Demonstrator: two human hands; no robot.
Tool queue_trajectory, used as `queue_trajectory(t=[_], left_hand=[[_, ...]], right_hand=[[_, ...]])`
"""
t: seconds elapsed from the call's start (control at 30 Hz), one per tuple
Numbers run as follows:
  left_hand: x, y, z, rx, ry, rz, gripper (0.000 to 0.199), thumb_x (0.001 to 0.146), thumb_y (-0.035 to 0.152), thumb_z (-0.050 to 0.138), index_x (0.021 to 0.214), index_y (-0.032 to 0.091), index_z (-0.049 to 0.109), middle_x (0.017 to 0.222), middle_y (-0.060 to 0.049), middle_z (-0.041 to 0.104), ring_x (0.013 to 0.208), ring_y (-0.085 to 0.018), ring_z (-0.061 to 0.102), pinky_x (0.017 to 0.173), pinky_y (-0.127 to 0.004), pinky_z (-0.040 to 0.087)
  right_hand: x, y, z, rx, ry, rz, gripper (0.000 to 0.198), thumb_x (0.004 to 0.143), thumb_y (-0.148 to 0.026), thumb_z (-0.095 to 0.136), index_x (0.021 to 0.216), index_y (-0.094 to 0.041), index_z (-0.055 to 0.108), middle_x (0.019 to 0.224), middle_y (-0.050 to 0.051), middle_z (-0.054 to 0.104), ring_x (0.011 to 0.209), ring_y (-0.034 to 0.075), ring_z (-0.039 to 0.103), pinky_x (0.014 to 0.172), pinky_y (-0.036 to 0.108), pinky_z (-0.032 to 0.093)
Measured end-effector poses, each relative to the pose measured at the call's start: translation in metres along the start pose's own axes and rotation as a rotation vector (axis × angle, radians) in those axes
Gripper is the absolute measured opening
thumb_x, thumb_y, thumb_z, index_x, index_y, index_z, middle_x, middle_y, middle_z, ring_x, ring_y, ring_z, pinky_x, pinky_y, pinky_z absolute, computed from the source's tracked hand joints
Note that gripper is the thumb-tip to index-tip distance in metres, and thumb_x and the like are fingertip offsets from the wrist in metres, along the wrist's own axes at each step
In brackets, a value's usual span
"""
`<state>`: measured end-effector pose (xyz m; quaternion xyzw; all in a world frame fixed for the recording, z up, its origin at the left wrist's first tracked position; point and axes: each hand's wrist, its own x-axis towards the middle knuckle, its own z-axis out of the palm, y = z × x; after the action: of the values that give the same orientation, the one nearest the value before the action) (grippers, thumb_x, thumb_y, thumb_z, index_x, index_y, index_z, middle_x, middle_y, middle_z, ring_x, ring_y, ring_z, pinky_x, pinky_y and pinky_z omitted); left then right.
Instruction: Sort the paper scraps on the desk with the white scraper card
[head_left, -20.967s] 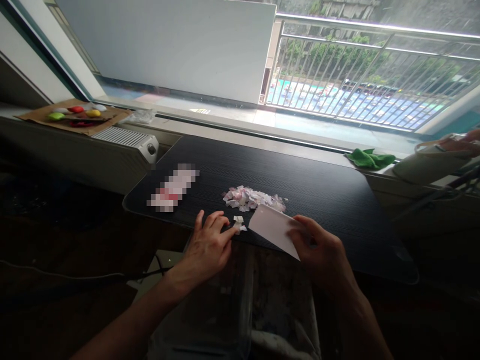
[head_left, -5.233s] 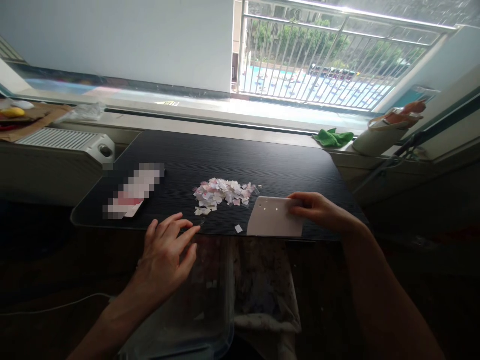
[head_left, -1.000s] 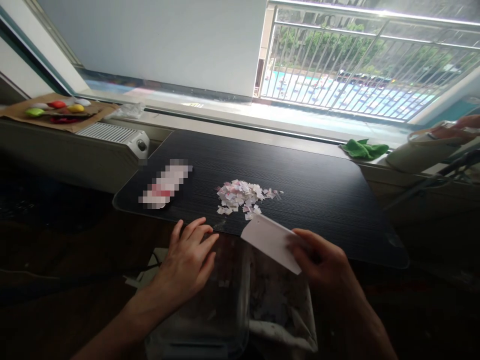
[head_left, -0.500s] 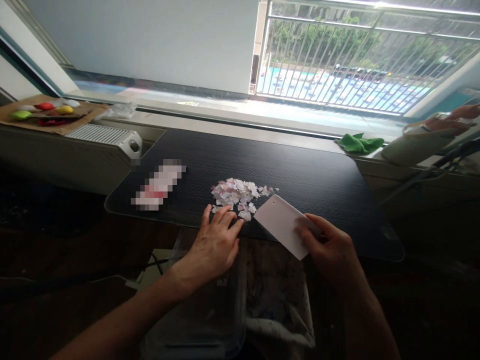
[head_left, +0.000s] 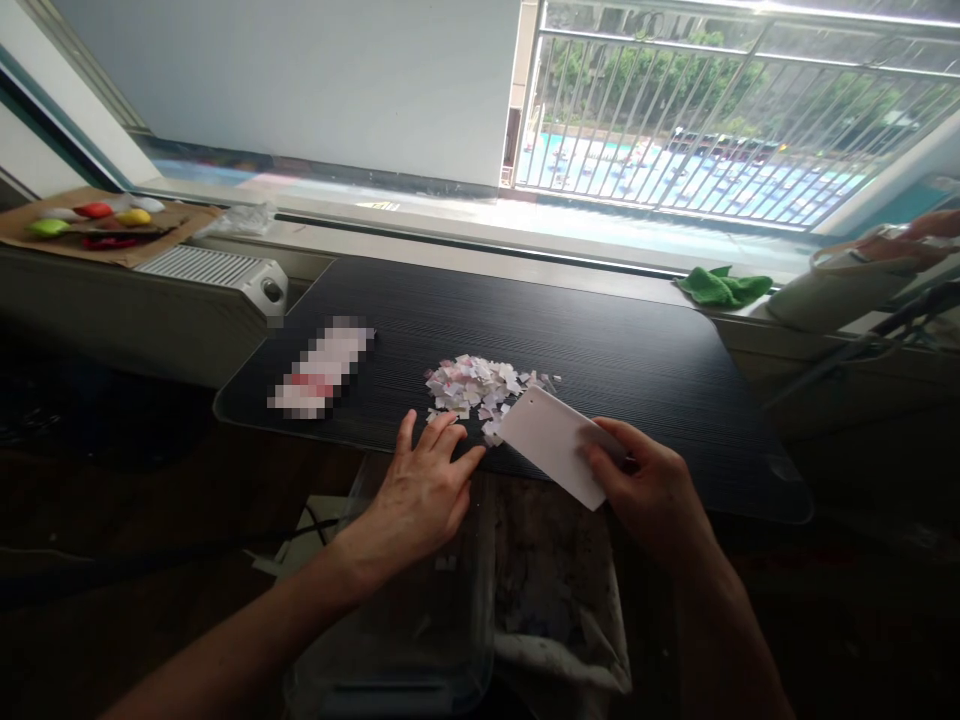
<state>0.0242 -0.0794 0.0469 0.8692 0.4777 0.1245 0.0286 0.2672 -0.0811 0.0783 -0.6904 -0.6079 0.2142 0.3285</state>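
A heap of small paper scraps (head_left: 478, 380), mostly white with pinkish bits, lies on the black table (head_left: 600, 340). My left hand (head_left: 433, 475) is at the table's front edge, fingers spread, with its fingertips at the near side of the heap. In my right hand (head_left: 649, 480) is a flat white card (head_left: 551, 440) with a small hole near one corner. The card is tilted, and its far left edge overlaps the near right side of the scraps. A pixelated pale item with a red patch (head_left: 319, 370) rests on the table's left part.
Below the table's front edge stand a clear plastic bin (head_left: 405, 690) and a stained, light-rimmed container (head_left: 559, 650). A green cloth (head_left: 724, 287) and a pale bag-like holder (head_left: 840, 285) sit on the windowsill. At left are a white radiator (head_left: 217, 270) and a cardboard sheet (head_left: 22, 225) with coloured lumps.
My right hand has moved the card slightly left, so it covers more of the near right scraps. My left hand has shifted a little left with its fingers still spread.
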Motion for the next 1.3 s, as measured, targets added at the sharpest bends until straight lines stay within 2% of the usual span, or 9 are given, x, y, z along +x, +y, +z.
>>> queue_trajectory(t=[0.17, 0.3, 0.43, 0.53, 0.7, 1.0, 1.3], left_hand=[[0.002, 0.001, 0.002, -0.002, 0.027, -0.007, 0.034, 0.084, 0.013, 0.050, 0.112, 0.018, 0.067, 0.119, -0.014, 0.061, 0.129, -0.034, 0.044, 0.110, -0.066, 0.024], [0.006, 0.003, 0.004, -0.014, 0.012, 0.004, 0.039, 0.084, 0.014, 0.051, 0.121, 0.019, 0.063, 0.121, -0.014, 0.060, 0.129, -0.034, 0.044, 0.110, -0.067, 0.025], [0.005, 0.002, 0.005, -0.005, 0.012, 0.011, 0.037, 0.084, 0.014, 0.052, 0.118, 0.020, 0.065, 0.121, -0.014, 0.060, 0.129, -0.034, 0.043, 0.111, -0.066, 0.023], [0.001, 0.001, 0.004, 0.003, 0.024, 0.002, 0.035, 0.085, 0.015, 0.052, 0.116, 0.021, 0.066, 0.120, -0.013, 0.060, 0.130, -0.033, 0.042, 0.111, -0.066, 0.023], [0.001, 0.002, 0.003, -0.016, 0.009, -0.003, 0.036, 0.084, 0.014, 0.051, 0.116, 0.020, 0.066, 0.121, -0.014, 0.060, 0.129, -0.034, 0.043, 0.110, -0.067, 0.024], [-0.002, -0.001, 0.001, -0.017, 0.029, -0.011, 0.034, 0.086, 0.017, 0.047, 0.115, 0.016, 0.064, 0.121, -0.015, 0.061, 0.130, -0.033, 0.043, 0.109, -0.066, 0.025], [-0.005, -0.001, 0.000, -0.006, 0.048, -0.019, 0.034, 0.086, 0.017, 0.044, 0.112, 0.014, 0.065, 0.118, -0.016, 0.062, 0.126, -0.034, 0.046, 0.107, -0.066, 0.027]], right_hand=[[-0.004, -0.005, -0.003, 0.044, 0.063, 0.021, 0.032, 0.078, -0.037, 0.060, 0.099, -0.018, 0.075, 0.077, 0.003, 0.073, 0.058, 0.016, 0.059, 0.058, 0.028, 0.048], [-0.004, -0.005, -0.002, 0.042, 0.048, 0.023, 0.033, 0.077, -0.037, 0.060, 0.100, -0.017, 0.075, 0.078, 0.004, 0.073, 0.058, 0.016, 0.058, 0.060, 0.029, 0.049], [-0.002, -0.003, -0.003, -0.005, 0.018, 0.005, 0.034, 0.077, -0.038, 0.061, 0.100, -0.018, 0.076, 0.079, 0.004, 0.074, 0.058, 0.017, 0.060, 0.062, 0.030, 0.050], [0.001, -0.004, 0.000, -0.009, 0.062, -0.038, 0.031, 0.079, -0.036, 0.060, 0.100, -0.020, 0.075, 0.084, 0.005, 0.075, 0.064, 0.018, 0.063, 0.066, 0.030, 0.052], [0.006, -0.006, 0.008, -0.029, -0.019, -0.167, 0.030, 0.080, -0.033, 0.059, 0.102, -0.021, 0.074, 0.091, 0.005, 0.076, 0.072, 0.020, 0.066, 0.070, 0.031, 0.053], [-0.008, 0.009, -0.026, -0.132, 0.115, -0.133, 0.026, 0.080, -0.035, 0.062, 0.099, -0.022, 0.074, 0.091, 0.006, 0.075, 0.075, 0.022, 0.068, 0.075, 0.033, 0.053], [-0.008, 0.010, -0.024, -0.147, 0.092, -0.128, 0.026, 0.082, -0.033, 0.060, 0.100, -0.020, 0.073, 0.094, 0.006, 0.075, 0.078, 0.022, 0.068, 0.077, 0.033, 0.053]])
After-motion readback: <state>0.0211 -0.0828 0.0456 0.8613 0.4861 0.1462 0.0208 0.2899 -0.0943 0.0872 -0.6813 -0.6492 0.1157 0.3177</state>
